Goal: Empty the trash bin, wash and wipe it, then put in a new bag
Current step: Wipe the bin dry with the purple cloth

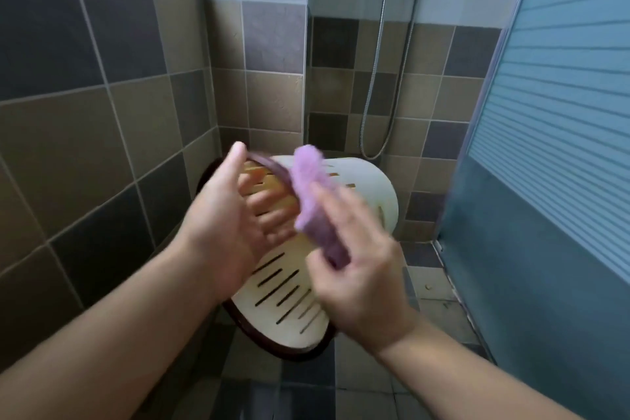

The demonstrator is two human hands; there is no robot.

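A cream plastic trash bin (pixel 289 286) with slotted walls and a dark brown rim is held tilted in the air, its mouth turned toward me and to the left. My left hand (pixel 225 225) grips the rim, thumb on top and fingers inside the bin. My right hand (pixel 354 280) holds a purple cloth (pixel 313 194) pressed against the bin's rim and outer wall. Both hands are blurred by motion. The bin's inside is mostly hidden by my left hand.
I stand in a tiled shower corner. A metal shower hose (pixel 381 78) hangs on the back wall. A frosted glass door (pixel 552 147) closes off the right side. Tiled walls stand close on the left and behind, with checkered floor tiles (pixel 306 382) below.
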